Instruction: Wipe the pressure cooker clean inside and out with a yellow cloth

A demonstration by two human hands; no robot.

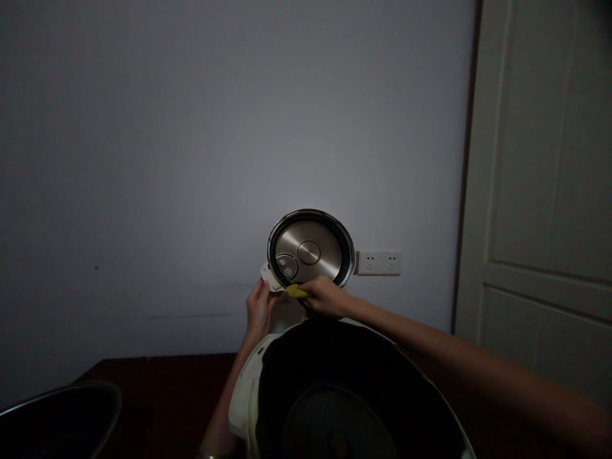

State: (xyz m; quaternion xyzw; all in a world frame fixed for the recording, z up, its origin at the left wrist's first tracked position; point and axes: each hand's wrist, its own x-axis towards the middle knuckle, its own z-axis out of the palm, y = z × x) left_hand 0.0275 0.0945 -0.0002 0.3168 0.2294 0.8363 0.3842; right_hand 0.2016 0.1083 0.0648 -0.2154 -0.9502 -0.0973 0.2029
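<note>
The rice cooker lid point(313, 245) stands up against the wall, its brushed metal inner side facing me, with a steam vent at its lower left. My left hand point(258, 309) pinches the white edge of the lid at the lower left. In my right hand point(326, 296) is a yellow cloth point(296, 291), pressed to the lid's lower rim beside the left fingers. Below both hands the rice cooker body point(246, 395) sits open, its dark inside showing. The fingers of my right hand are partly hidden.
A dark inner pot point(117, 398) rests at the lower left on the dark red table point(167, 376). Behind the lid is a pale wall point(215, 127) with sockets point(380, 262) just to the right. A panelled door point(540, 191) stands at the far right.
</note>
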